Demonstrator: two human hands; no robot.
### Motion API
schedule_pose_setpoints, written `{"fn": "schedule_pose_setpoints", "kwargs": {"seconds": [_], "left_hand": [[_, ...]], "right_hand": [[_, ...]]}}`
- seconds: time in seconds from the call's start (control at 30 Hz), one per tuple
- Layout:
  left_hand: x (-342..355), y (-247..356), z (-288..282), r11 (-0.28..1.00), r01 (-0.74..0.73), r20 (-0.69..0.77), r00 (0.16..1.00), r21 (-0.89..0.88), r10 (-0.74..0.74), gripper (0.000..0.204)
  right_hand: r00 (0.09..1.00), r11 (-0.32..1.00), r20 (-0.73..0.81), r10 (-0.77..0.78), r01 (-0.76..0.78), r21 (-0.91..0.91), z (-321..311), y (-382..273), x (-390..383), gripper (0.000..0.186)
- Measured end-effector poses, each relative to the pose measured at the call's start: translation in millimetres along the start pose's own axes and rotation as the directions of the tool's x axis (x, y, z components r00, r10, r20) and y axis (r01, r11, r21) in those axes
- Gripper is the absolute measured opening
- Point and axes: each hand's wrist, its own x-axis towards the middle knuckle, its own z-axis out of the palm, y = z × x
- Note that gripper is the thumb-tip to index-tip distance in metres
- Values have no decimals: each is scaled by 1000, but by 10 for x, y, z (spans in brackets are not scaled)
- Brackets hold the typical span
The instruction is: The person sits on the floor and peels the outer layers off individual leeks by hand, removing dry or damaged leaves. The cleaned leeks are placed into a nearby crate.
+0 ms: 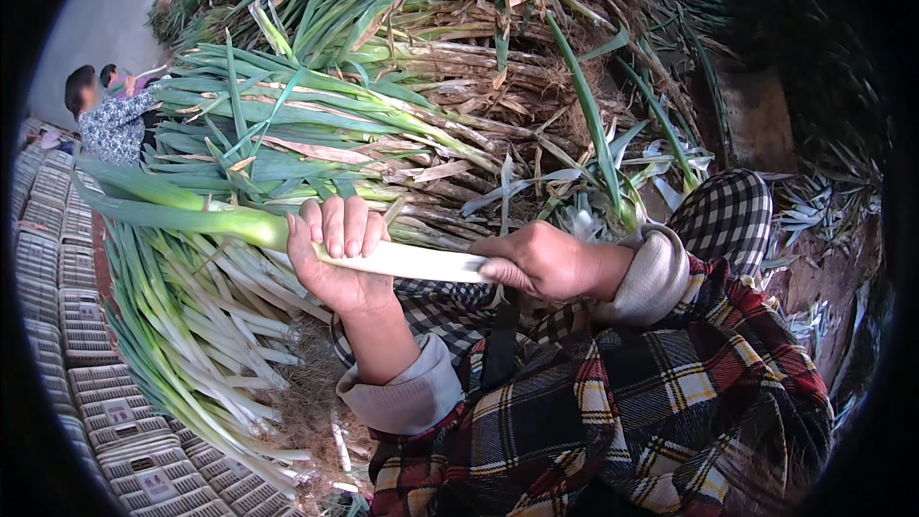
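A long leek (423, 262) lies sideways across my lap, its green leaves reaching left and its pale shaft to the right. My left hand (345, 254) is wrapped around it where the green turns white. My right hand (536, 263) grips the white end, hiding the tip. Just beyond my hands is a big heap of untrimmed leeks (402, 115) with dry leaves and brown roots. At my left lies a pile of white-stemmed leeks (215, 321), roots toward me.
Stacked pale plastic crates (96, 383) line the left edge. Two co-workers (124, 124) are at the upper left beside the heap. Loose leaf scraps (804, 215) litter the ground at the right, near my checked-cloth knee (728, 215).
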Motion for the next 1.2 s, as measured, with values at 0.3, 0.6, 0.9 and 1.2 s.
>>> {"fn": "schedule_pose_setpoints", "kwargs": {"seconds": [0.3,0.6,0.9,1.2], "left_hand": [[1,-175,75,971,-28,73,997,239,11,25],[-33,-290,108,913,-57,33,998,403,48,27],[-55,-369,123,830,-76,33,997,552,69,28],[-54,-388,228,795,-60,-94,985,603,146,29]], "right_hand": [[994,979,-78,73,-57,195,69,-18,-209,32],[998,923,-24,62,-49,382,-92,-114,-185,30],[993,996,-94,66,-61,60,-87,-157,-216,17],[839,854,-325,437,-274,442,-59,50,-181,21]]}}
